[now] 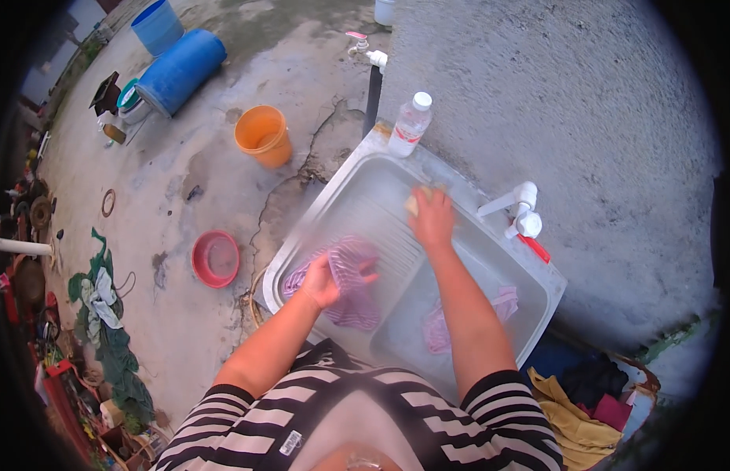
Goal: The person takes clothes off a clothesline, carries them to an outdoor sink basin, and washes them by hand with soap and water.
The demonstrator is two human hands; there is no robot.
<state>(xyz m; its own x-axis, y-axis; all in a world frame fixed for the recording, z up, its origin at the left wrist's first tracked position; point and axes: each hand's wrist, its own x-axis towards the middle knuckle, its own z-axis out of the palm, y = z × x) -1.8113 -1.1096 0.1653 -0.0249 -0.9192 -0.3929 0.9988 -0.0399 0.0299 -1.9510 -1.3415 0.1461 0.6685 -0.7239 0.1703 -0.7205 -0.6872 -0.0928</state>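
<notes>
My left hand (324, 284) holds a pink-and-purple striped cloth (351, 298), which hangs over the palm and hides part of the fingers. Below it is the ridged washboard side of a grey-white laundry sink (302, 206). At the far end of the ridges, my right hand (434, 220) is closed around a pale yellow piece, apparently a bar of soap (413, 205). A second, pale pink cloth (436, 333) lies in the deeper basin, partly hidden beneath my right forearm.
A clear bottle with a white cap (410, 125) stands on the sink's far corner. A white tap (522, 206) with a red handle rises at the right rim, beside a rough wall (585, 102). An orange bucket (263, 137) and red basin (216, 258) sit on the concrete.
</notes>
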